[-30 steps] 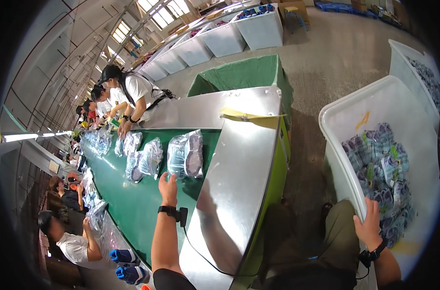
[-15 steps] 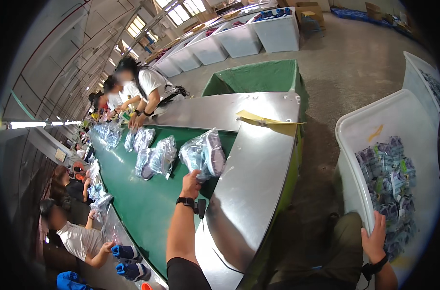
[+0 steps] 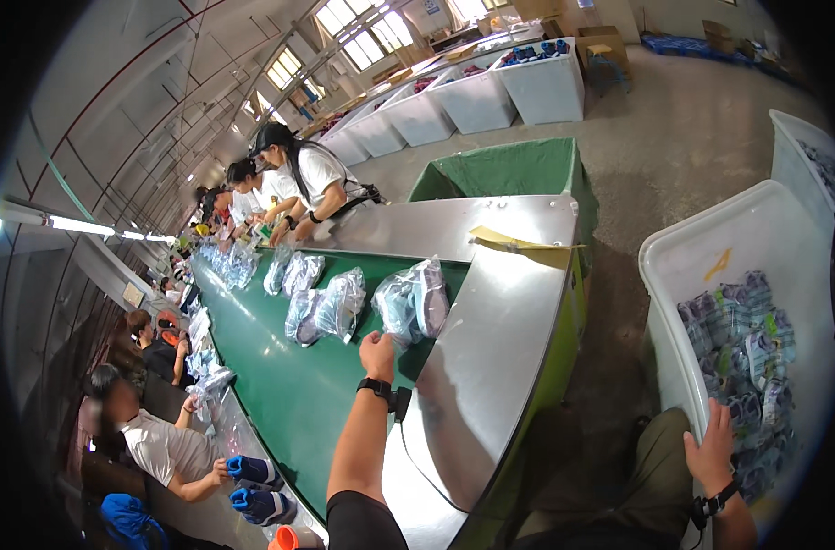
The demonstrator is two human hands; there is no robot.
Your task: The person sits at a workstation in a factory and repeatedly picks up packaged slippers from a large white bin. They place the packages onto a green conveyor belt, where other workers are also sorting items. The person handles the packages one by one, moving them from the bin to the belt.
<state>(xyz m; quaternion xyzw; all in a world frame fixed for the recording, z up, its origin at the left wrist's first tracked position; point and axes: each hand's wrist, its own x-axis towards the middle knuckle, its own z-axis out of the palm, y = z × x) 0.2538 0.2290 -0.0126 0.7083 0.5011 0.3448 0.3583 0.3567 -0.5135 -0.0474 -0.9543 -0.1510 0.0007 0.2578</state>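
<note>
My left hand reaches over the green conveyor belt, its fingers curled closed at the lower corner of a clear plastic bag of shoes. Whether they pinch the plastic is hidden. Grey-purple and pale blue shoes show through that bag. Just beyond, to the left, lies another bagged pair on the belt. My right hand grips the near rim of a white bin, thumb on one side and fingers on the other. Inside the bin are many bagged grey-purple shoes.
A bare metal ledge borders the belt, with a yellow strip on its corner. Behind stands a green-lined bin. Co-workers line the far side; another sits left, near blue shoes. White bins stand farther back.
The view has shifted, so the scene sits farther right and lower. My left hand has drawn slightly back from the bag of shoes. My right hand stays on the bin's rim.
</note>
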